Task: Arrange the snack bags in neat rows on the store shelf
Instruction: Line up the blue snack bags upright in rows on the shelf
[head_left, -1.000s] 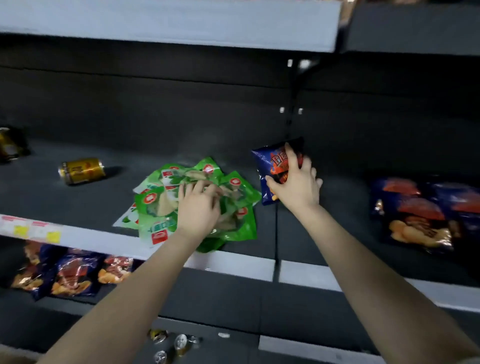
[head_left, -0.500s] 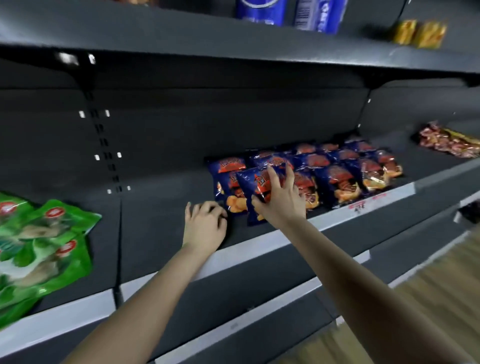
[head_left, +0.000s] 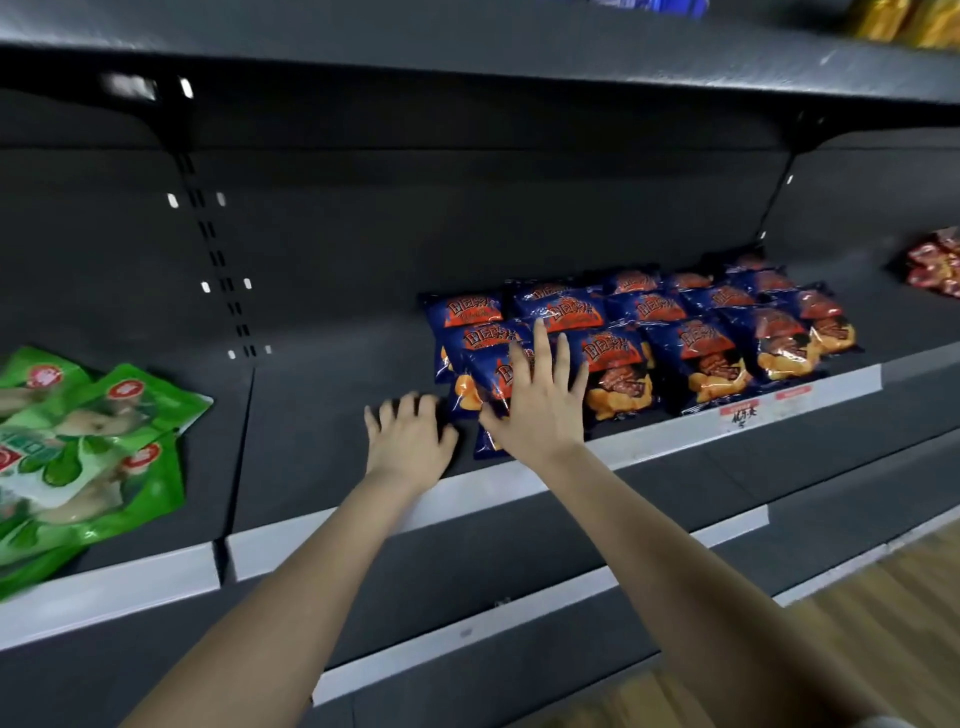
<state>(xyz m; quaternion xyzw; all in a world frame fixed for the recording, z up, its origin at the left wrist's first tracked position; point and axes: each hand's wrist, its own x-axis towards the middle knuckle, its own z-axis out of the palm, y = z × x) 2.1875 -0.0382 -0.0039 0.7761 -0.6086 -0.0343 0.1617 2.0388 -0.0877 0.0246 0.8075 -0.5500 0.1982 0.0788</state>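
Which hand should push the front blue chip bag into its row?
The right hand. Its straight fingers lie flat on the front-left shiny blue snack bag, so it can probably slide it. The left hand rests on the dark grey metal shelf beside it, holding nothing.

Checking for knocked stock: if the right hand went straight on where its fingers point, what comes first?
Probably the second-row blue bag just beyond the right hand, which lies on the front blue bag; depth unclear.

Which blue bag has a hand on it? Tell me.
The front-left blue bag, tilted at the row's left end: the right hand lies flat on it, fingers straight. The other blue bags lie behind and to its right.
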